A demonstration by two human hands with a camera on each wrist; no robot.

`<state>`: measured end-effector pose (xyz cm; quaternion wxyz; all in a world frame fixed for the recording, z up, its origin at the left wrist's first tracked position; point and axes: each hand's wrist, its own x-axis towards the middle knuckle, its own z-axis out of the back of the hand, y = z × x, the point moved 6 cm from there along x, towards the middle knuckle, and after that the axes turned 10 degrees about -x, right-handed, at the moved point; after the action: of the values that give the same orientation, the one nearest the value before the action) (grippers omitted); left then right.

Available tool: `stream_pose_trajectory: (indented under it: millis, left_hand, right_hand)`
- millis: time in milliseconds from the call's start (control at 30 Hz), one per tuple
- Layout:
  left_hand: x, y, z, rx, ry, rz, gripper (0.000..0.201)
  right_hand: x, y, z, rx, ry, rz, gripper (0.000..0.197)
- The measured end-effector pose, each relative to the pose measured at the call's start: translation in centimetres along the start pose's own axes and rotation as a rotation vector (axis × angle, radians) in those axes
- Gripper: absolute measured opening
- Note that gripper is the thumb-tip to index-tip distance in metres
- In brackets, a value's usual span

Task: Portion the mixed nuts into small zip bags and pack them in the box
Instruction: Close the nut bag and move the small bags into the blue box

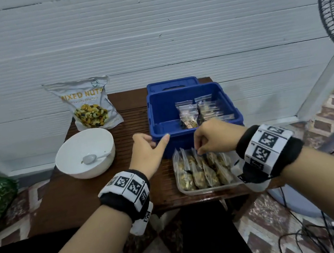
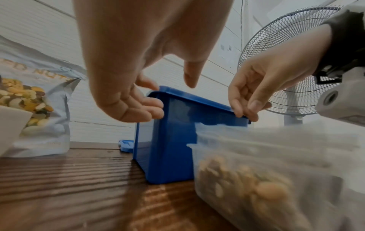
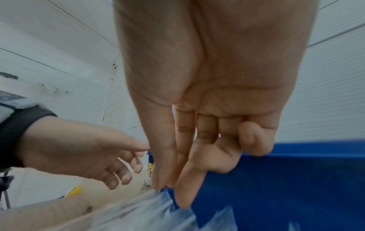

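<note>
Right hand (image 1: 210, 136) is poised directly over the upright zip bags (image 1: 201, 169) in the clear tray (image 1: 212, 188), fingers pinched at one bag's top edge; a firm hold cannot be confirmed. Blue box (image 1: 157, 108) sits just behind. Left hand (image 1: 148, 149) is relaxed, touching the box's near corner.

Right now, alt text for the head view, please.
The right hand reaches down to the tops of filled zip bags standing in a clear tray, while the left hand rests against the near left corner of an open blue box already holding a few bags. A white bowl with a spoon and a mixed nuts pouch sit further left.
</note>
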<state>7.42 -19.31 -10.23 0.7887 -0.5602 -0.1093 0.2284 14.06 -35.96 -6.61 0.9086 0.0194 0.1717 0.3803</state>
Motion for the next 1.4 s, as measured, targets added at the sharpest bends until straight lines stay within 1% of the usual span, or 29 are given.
stream_pose_trajectory:
  millis: [33,133,200,267,333,433,533,567,600,667,700,767,900,1000,1067,1167,1333,1400]
  left_hand:
    - [-0.6,0.4,-0.3,0.059,0.035,0.034,0.042]
    - [-1.9,1.6,-1.8,0.212,0.192,0.101,0.032]
    - [-2.1,1.8,-2.3,0.232,0.211,0.094,0.026]
    - [-2.2,1.5,-2.6,0.238,0.195,0.053,0.017]
    - [-2.1,1.1,-2.6,0.245,0.186,0.015,0.015]
    - [-2.1,0.1,-2.3,0.220,0.200,-0.060,0.016]
    - [-2.1,-1.4,-1.9,0.190,0.255,-0.157,0.011]
    - [-2.2,-2.0,-1.7,0.177,0.282,-0.190,0.011]
    - [-2.2,-2.5,-1.6,0.170,0.308,-0.217,0.011]
    - [-2.1,-3.3,-1.3,0.179,0.340,-0.257,0.009]
    - [-2.1,-3.6,-1.2,0.185,0.343,-0.267,0.008]
    - [-1.9,-3.8,-0.9,0.180,0.338,-0.269,0.007]
    - [-1.6,-3.2,-0.4,0.143,0.337,-0.215,0.010]
    - [-1.4,-3.2,0.1,0.176,0.293,-0.241,0.008]
    - [-1.4,-3.3,0.3,0.181,0.268,-0.256,0.009]
    - [-1.4,-3.4,0.1,0.201,0.279,-0.266,0.012]
    - [-1.0,-3.5,0.1,0.247,0.268,-0.281,0.012]
    - [-0.9,-3.5,0.1,0.246,0.263,-0.299,0.010]
  right_hand:
    - [-0.3,0.1,-0.5,0.025,-0.004,-0.003,0.002]
    - [-0.6,0.3,-1.4,0.066,-0.027,-0.016,0.007]
    - [-0.7,0.3,-1.7,0.088,-0.043,-0.026,0.008]
    - [-0.7,0.4,-1.8,0.098,-0.061,-0.036,0.006]
    - [-0.6,0.5,-1.8,0.102,-0.090,-0.048,0.008]
    - [-0.4,0.6,-1.5,0.136,-0.154,-0.062,0.019]
    - [-0.1,1.2,-1.3,0.161,-0.217,-0.007,0.034]
    - [-0.1,1.4,-1.1,0.170,-0.248,0.020,0.033]
    - [0.0,1.6,-0.8,0.179,-0.284,0.041,0.028]
    - [0.2,1.5,-0.3,0.203,-0.352,0.051,0.013]
    - [0.2,1.3,-0.1,0.219,-0.372,0.045,0.007]
    - [0.2,1.1,0.2,0.245,-0.387,0.038,0.005]
    - [0.2,0.7,0.2,0.292,-0.374,0.017,0.012]
    - [0.2,0.5,0.0,0.317,-0.352,0.012,0.016]
    - [0.1,0.6,-0.1,0.312,-0.350,0.021,0.012]
    - [0.0,0.8,0.2,0.342,-0.377,0.043,0.005]
    - [0.1,1.2,0.4,0.304,-0.390,0.095,0.008]
    - [0.2,1.5,0.5,0.276,-0.385,0.116,0.006]
